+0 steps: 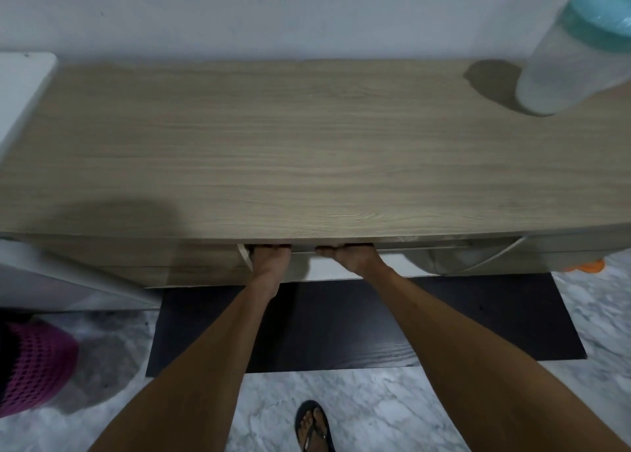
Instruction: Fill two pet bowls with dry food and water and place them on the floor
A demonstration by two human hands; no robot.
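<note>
At the lower left, a pink mesh plastic basket [34, 366] is seen on the grey marbled floor [358, 393], below a white unit [20, 86]. Against the wall a long light-oak cabinet [307, 151] is set, with a dark rectangular board [324, 332] laid before it. The left hand [269, 260] and, just beside it, the right hand [348, 255] are reached under the front edge of the cabinet top. Their fingers are hidden there, so the grip cannot be told. A translucent plastic jug with a teal lid [560, 66] is stood at the top's far right corner.
</note>
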